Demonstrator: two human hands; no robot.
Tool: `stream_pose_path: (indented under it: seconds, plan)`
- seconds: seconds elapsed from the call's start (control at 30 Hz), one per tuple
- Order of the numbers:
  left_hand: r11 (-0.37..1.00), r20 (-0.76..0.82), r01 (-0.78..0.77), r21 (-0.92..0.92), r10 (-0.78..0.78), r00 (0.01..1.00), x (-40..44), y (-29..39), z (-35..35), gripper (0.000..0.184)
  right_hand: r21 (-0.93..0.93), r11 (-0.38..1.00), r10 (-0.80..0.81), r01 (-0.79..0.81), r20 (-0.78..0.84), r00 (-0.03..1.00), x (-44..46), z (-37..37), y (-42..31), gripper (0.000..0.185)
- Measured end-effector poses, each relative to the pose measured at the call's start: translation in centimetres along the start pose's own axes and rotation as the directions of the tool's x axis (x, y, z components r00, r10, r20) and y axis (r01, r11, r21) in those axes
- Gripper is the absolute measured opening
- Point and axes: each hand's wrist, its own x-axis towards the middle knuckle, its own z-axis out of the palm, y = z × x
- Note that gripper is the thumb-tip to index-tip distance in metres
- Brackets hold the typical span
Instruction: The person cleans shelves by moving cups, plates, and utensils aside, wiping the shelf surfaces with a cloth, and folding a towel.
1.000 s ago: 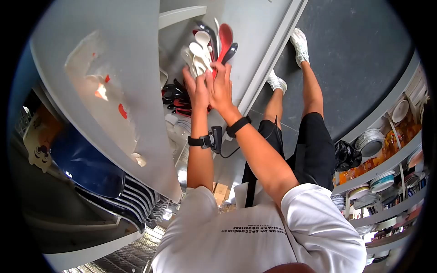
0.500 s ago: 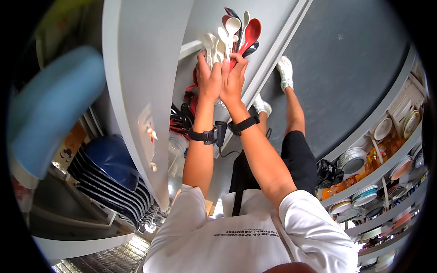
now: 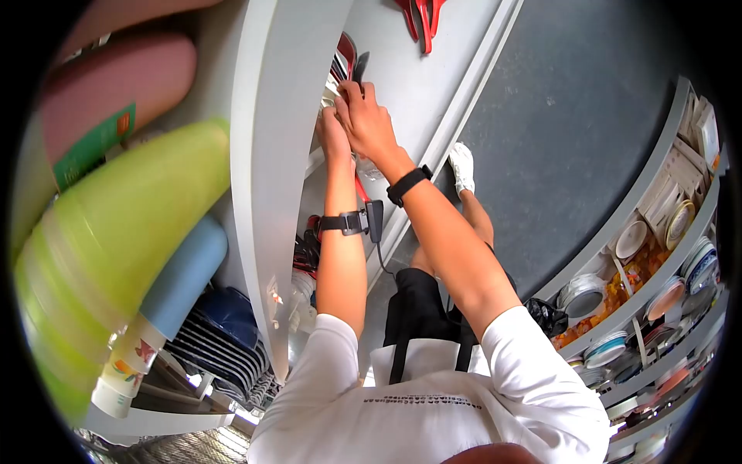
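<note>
A bunch of spoons (image 3: pixel 348 48), with red, black and white ones showing, stands partly behind the grey shelf panel. My left hand (image 3: pixel 334 133) is closed low against the bunch, its fingers partly hidden by the panel and the other hand. Over it, my right hand (image 3: pixel 366 120) curls its fingers around the spoons' near side. Something clear, perhaps a plastic container (image 3: pixel 371 167), shows just below my hands. A red handle (image 3: pixel 361 188) hangs beside my left wrist.
Red utensils (image 3: pixel 422 22) lie farther along the grey shelf (image 3: pixel 410 93). To the left are stacked green cups (image 3: pixel 131 247), a blue cup (image 3: pixel 185 271) and dark blue stacked dishes (image 3: pixel 228 317). Shelves of plates (image 3: pixel 607 348) curve along the right.
Both hands have moved left with the spoons, toward and partly behind the panel. The camera view has shifted, bringing red utensils and the green cups into sight.
</note>
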Motion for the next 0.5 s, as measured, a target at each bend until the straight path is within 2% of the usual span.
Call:
stream_pose_path:
  seconds: [0.1,0.13,0.17,0.27,0.33,0.37,0.43,0.47,0.5]
  plan:
    - [0.996,-0.043,-0.033,-0.086,0.03,0.999,1.8,1.2,3.2,0.037,-0.034,0.996,-0.08,0.077,-0.085,0.993,3.5,-0.5,1.0,0.027]
    - [0.993,0.073,-0.054,-0.102,0.062,0.995,2.7,1.5,3.7,0.046,-0.027,0.996,-0.092,0.09,-0.085,0.992,4.7,-1.0,1.3,0.028]
    - [0.996,0.073,-0.038,-0.084,0.045,0.996,3.5,1.9,4.6,0.044,-0.043,0.993,-0.117,0.114,-0.081,0.99,6.1,-1.5,1.9,0.03]
    - [0.992,0.039,-0.042,-0.12,0.047,0.998,10.8,-1.6,6.2,0.042,-0.114,0.985,-0.126,0.127,0.019,0.992,10.5,-2.9,3.5,0.036]
    - [0.976,0.091,0.069,-0.205,-0.051,0.995,12.1,-1.1,8.0,0.044,-0.182,0.946,-0.239,0.267,0.161,0.957,13.5,-4.1,4.4,0.038]
    - [0.978,0.088,0.077,-0.196,-0.061,0.994,11.8,-0.2,8.8,0.044,-0.177,0.925,-0.301,0.337,0.199,0.933,15.1,-4.4,4.8,0.031]
    - [0.97,0.298,0.075,-0.231,-0.003,0.954,10.7,1.7,9.5,0.054,-0.244,0.913,-0.213,0.326,0.396,0.893,18.3,-8.6,1.5,0.051]
    - [0.972,0.29,0.087,-0.218,-0.02,0.957,10.6,1.6,9.1,0.054,-0.276,0.887,-0.242,0.371,0.407,0.881,18.1,-8.3,2.0,0.05]
    - [0.908,0.403,0.111,-0.405,0.068,0.912,10.8,1.7,9.0,0.054,-0.312,0.853,-0.274,0.418,0.414,0.868,17.7,-8.8,1.2,0.05]
